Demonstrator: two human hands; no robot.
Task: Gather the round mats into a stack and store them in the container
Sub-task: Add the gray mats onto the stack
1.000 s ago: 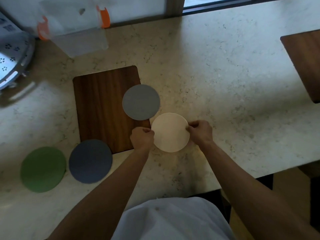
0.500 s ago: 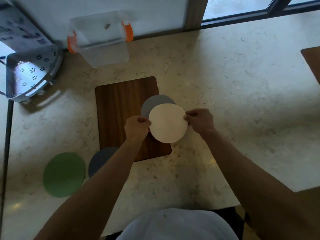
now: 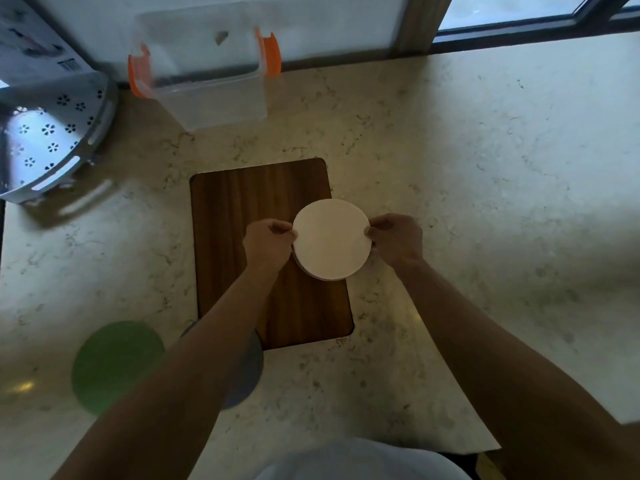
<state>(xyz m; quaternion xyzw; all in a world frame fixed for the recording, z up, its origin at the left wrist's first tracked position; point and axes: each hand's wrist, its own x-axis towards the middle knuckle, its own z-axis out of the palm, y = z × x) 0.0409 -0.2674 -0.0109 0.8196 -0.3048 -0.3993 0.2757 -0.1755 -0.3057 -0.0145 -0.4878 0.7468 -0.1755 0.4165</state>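
A cream round mat (image 3: 331, 237) lies over the grey round mat, which shows only as a thin rim (image 3: 325, 278) along its lower edge. My left hand (image 3: 267, 242) pinches the cream mat's left edge and my right hand (image 3: 396, 239) pinches its right edge. The pair sits at the right side of a wooden board (image 3: 239, 216). A green round mat (image 3: 116, 363) lies on the counter at lower left. A dark blue-grey mat (image 3: 247, 370) beside it is mostly hidden by my left forearm. The clear container (image 3: 207, 95) with orange clips stands at the back.
A white perforated corner rack (image 3: 45, 140) sits at the far left. A window frame (image 3: 519, 32) runs along the back edge of the marble counter (image 3: 485, 202). The counter's front edge is near my body at lower right.
Both hands carried the cream mat away from me and left, from the bare counter onto the grey mat, covering it. The camera view shifted, so the board and container appear lower.
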